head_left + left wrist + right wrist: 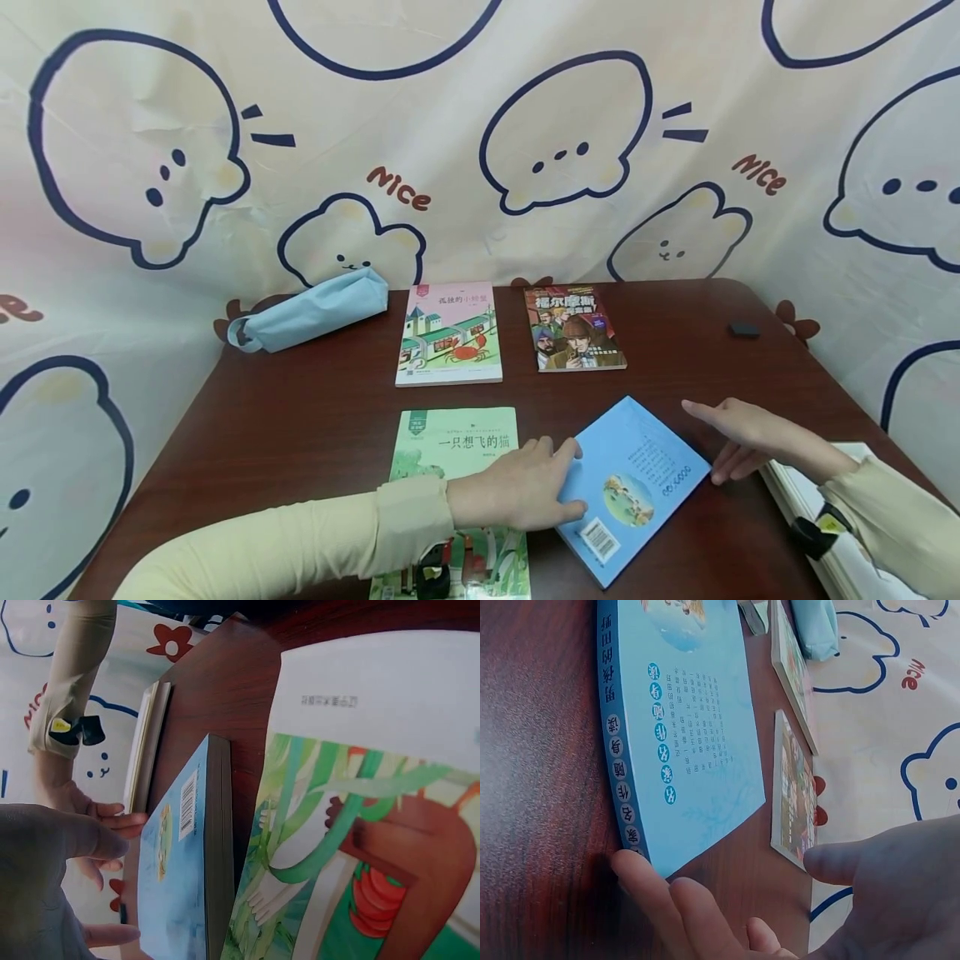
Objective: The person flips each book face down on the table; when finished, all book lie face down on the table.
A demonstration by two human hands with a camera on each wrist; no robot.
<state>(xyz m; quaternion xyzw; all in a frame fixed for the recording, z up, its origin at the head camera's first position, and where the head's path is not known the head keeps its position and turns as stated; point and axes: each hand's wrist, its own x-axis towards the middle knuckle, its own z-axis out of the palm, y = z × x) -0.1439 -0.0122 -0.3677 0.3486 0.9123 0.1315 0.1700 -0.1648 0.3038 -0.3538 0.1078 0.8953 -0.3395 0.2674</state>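
A blue book (637,492) with a round picture and a barcode lies turned at an angle on the table. My left hand (521,487) reaches over its left side, fingers spread, with thumb and fingertips at the cover; in the left wrist view that hand (45,877) is beside the blue book (176,855). My right hand (742,437) is at the book's right corner, thumb extended away from the loosely bent fingers. In the right wrist view, the fingertips of the right hand (780,900) meet the corner at the spine of the blue book (690,735).
A green book (457,433) lies under my left forearm. Farther back are a pink-topped book (450,333), a comic-style book (573,329), a light blue pouch (315,310) and a small black object (744,331). A white stack of books (795,492) lies under my right forearm.
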